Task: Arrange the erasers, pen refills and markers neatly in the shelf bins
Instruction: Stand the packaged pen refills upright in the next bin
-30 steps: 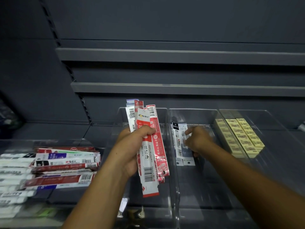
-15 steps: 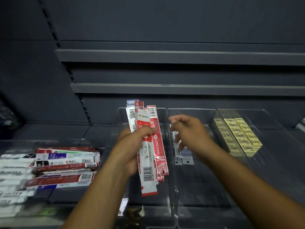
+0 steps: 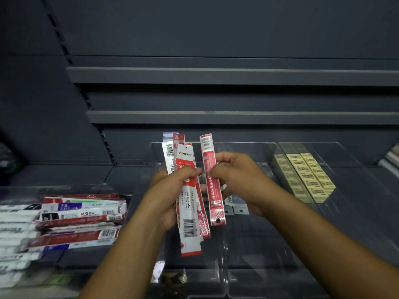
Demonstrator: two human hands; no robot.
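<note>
My left hand [image 3: 170, 190] grips a bundle of pen refill packs [image 3: 187, 203], red and white, held upright over a clear bin [image 3: 155, 147]. My right hand [image 3: 235, 175] pinches a single red refill pack [image 3: 210, 180] just right of the bundle, a little apart from it. Behind my right hand, grey refill packs [image 3: 237, 207] lie in the middle clear bin [image 3: 248, 244]. Yellow erasers [image 3: 306, 175] sit in neat rows in the right bin [image 3: 356, 180].
A pile of red, white and blue refill packs [image 3: 79, 221] fills the bin at the left, with white packs [image 3: 13, 234] at the far left edge. Dark empty shelves [image 3: 216, 76] rise behind the bins.
My right hand left the grey packs in the middle bin, came left to the bundle and took one red pack off it. My left hand stayed put.
</note>
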